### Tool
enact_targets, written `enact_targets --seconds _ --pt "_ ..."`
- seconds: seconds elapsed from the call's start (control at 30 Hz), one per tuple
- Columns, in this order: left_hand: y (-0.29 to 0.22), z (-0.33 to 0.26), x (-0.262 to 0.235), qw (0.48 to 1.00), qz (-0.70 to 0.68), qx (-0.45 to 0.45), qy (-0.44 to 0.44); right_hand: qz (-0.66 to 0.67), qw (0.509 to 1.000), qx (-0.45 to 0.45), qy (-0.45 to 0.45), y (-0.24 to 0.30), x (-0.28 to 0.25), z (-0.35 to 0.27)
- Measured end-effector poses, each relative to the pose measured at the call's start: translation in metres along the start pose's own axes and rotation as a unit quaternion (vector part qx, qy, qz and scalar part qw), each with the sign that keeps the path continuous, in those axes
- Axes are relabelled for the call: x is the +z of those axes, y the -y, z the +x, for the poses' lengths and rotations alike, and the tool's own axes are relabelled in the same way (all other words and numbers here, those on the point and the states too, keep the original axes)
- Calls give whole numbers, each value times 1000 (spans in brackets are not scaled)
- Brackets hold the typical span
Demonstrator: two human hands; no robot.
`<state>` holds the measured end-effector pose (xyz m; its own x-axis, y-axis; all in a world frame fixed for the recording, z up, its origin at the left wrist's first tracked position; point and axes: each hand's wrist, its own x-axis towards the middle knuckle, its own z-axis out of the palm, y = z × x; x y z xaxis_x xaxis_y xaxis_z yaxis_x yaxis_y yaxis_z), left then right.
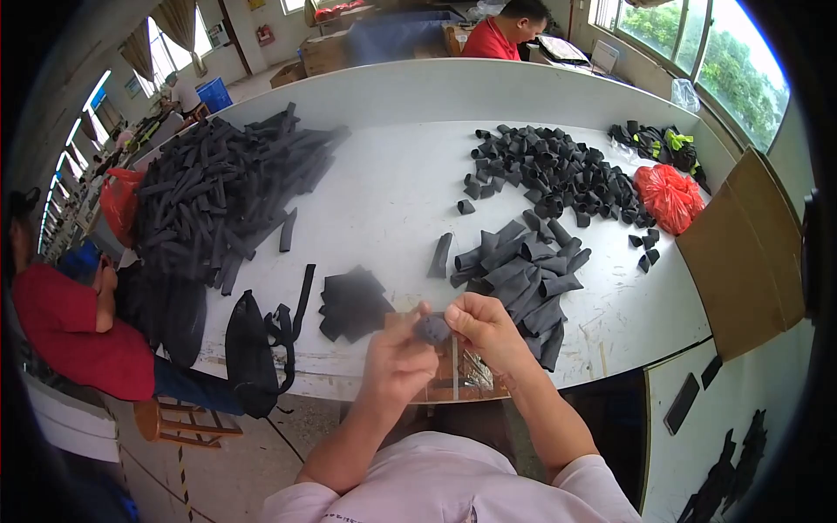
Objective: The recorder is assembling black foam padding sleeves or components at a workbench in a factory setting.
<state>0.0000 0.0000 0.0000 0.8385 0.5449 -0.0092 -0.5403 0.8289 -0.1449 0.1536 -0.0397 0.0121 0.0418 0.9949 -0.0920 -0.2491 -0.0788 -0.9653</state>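
Note:
Close to the table's front edge, both my hands are together at a small dark grey fabric piece (432,329). My left hand (401,359) is closed on its left side, its index finger raised toward the right hand. From the other side, my right hand (486,328) pinches the piece between thumb and fingers. The fingers partly cover it, so its full shape is hidden. Just left of my hands lies a flat stack of dark fabric pieces (353,301). Beyond my right hand is a heap of dark fabric tubes (519,270), with a single tube (441,254) beside it.
A large pile of long dark strips (205,183) covers the left of the white table (384,192). Short dark rings (567,170) are heaped at the far right, beside a red plastic bag (668,197) and cardboard (741,253). A black strapped bag (250,349) overhangs the front edge. A person (78,327) sits at left.

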Motion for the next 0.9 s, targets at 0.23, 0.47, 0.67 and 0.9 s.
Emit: enact_targets --seconds 0.23,0.47,0.67,0.9 --pt "-19 10 -50 972 44 62 -223 121 986 112 -2 -64 -11 9" --pt "-27 21 -36 968 -121 104 -193 20 991 124 51 -34 -7 25" --pt "-2 11 -36 746 591 242 -189 71 993 83 37 -64 -20 21" --pt "-17 9 -10 460 842 281 10 -153 981 -120 -26 -40 -15 14"
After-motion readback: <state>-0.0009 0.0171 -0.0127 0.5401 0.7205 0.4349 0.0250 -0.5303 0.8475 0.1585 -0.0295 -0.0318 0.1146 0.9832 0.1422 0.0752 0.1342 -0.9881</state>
